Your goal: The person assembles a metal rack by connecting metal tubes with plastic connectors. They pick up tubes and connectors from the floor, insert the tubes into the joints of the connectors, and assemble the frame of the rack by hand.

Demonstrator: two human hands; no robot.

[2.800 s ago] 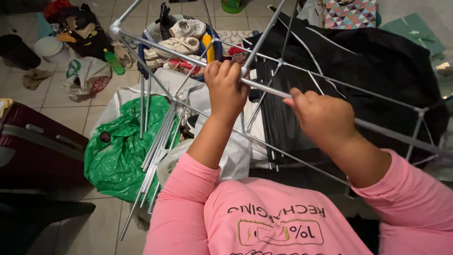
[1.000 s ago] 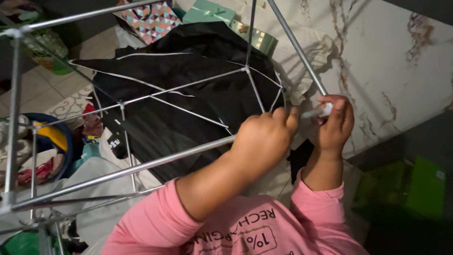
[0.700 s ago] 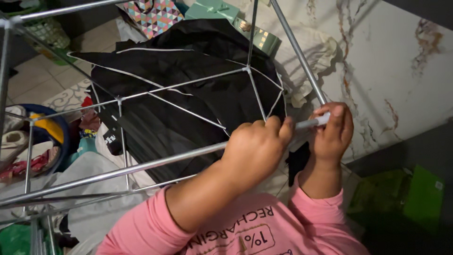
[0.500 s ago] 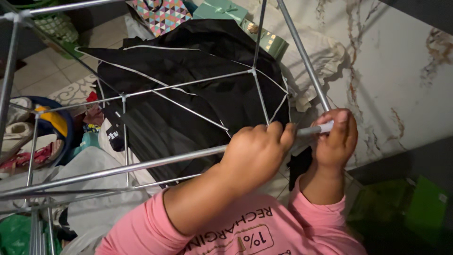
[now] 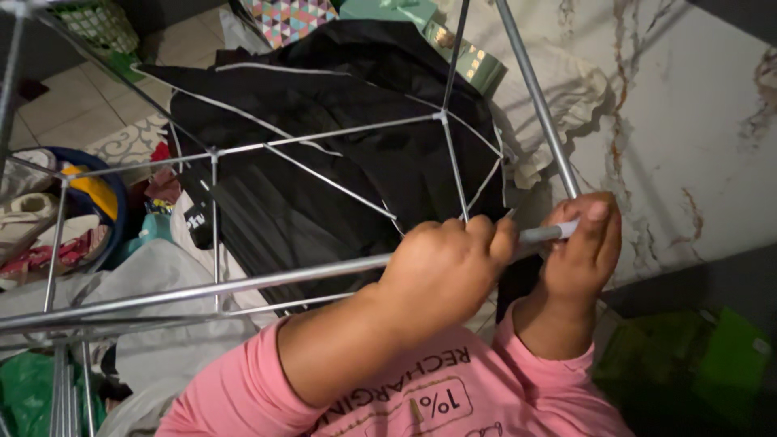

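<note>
A silver metal tube frame (image 5: 243,283) of thin rods and joints stretches across the view in front of me. My left hand (image 5: 441,271) is closed around its thick horizontal tube near the tube's right end. My right hand (image 5: 579,247) grips the white end piece (image 5: 558,232) of that same tube, where an upright rod (image 5: 538,105) meets it. Both sleeves are pink. Behind the frame lies a black cloth with white piping (image 5: 340,154).
A marble-patterned white wall (image 5: 688,137) rises at the right. Teal gift boxes (image 5: 465,61) and a patterned bag (image 5: 295,12) sit at the top. A blue basket of shoes (image 5: 57,218) is at left, green bags (image 5: 696,356) at lower right, tiled floor (image 5: 73,109) at upper left.
Since 2.8 s ago my view and hands have shifted along the tube to its right end. Over the last second both hands stay gripped there and sit slightly lower in view.
</note>
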